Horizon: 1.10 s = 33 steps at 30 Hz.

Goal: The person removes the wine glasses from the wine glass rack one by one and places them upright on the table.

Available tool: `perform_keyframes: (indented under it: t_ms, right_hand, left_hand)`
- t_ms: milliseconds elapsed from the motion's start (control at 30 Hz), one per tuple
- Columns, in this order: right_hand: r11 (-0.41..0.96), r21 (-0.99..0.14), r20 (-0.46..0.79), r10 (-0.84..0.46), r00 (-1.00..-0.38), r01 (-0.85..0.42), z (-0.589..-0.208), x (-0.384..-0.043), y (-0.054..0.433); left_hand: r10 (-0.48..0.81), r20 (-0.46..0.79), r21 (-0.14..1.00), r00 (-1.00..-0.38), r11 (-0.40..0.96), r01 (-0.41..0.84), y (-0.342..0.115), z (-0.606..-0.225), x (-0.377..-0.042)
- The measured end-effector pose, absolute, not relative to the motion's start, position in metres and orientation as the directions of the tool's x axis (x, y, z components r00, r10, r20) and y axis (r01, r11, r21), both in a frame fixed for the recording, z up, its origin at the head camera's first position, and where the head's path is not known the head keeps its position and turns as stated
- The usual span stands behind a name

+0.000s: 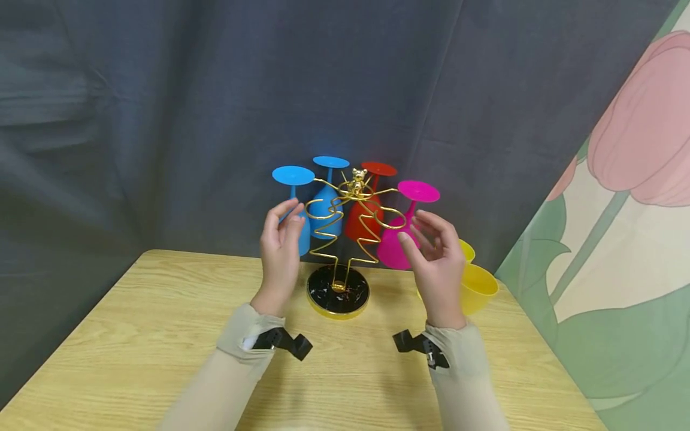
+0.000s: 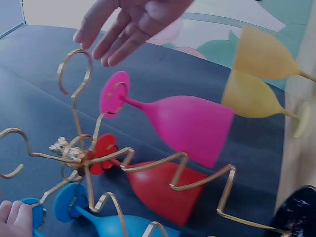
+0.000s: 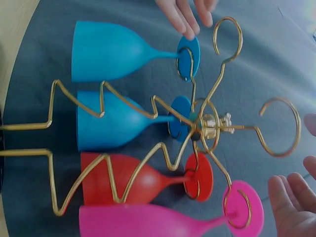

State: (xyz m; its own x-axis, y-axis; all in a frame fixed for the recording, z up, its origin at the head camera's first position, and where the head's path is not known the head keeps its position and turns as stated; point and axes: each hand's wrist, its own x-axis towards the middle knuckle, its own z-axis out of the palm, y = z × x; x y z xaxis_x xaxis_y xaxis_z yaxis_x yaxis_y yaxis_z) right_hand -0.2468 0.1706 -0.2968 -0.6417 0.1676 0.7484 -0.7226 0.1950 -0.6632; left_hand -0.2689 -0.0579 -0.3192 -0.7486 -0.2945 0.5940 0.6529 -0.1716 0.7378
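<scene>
A gold wire rack on a round black base holds several goblets upside down by their feet. A blue goblet hangs on the left, with another blue goblet and a red goblet behind. On the right hangs a magenta goblet. My left hand is open; its fingertips overlap the left blue goblet's foot in the right wrist view. My right hand is open beside the magenta goblet's foot, fingers loosely bent around nothing.
Two front hooks of the rack bear no goblet. Yellow goblets stand on the wooden table at the right, partly behind my right hand. A dark curtain closes off the back; a flower-patterned panel is at the right.
</scene>
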Motion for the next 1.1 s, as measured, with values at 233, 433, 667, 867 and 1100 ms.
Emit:
perform_keyframes:
  t_ms: [233, 433, 667, 867, 1100]
  right_hand:
    - [0.116, -0.657, 0.752, 0.164, -0.638, -0.745, -0.289, -0.260, 0.155]
    - [0.174, -0.589, 0.808, 0.140, -0.572, -0.789, -0.294, -0.268, 0.150]
    - [0.065, -0.585, 0.805, 0.172, -0.568, -0.809, -0.297, -0.270, 0.154]
    - [-0.065, -0.613, 0.770, 0.177, -0.613, -0.788, -0.298, -0.273, 0.161]
    - [-0.131, -0.647, 0.725, 0.202, -0.659, -0.751, -0.301, -0.281, 0.167]
  left_hand:
    - [-0.208, 0.593, 0.746, -0.778, -0.223, 0.628, -0.060, -0.304, -0.272]
    - [-0.180, 0.619, 0.732, -0.765, -0.221, 0.644, -0.059, -0.309, -0.275]
    - [-0.193, 0.661, 0.699, -0.726, -0.194, 0.688, -0.055, -0.311, -0.272]
    - [-0.204, 0.686, 0.665, -0.698, -0.212, 0.716, -0.048, -0.314, -0.264]
    - [-0.200, 0.715, 0.634, -0.670, -0.219, 0.742, -0.037, -0.316, -0.255]
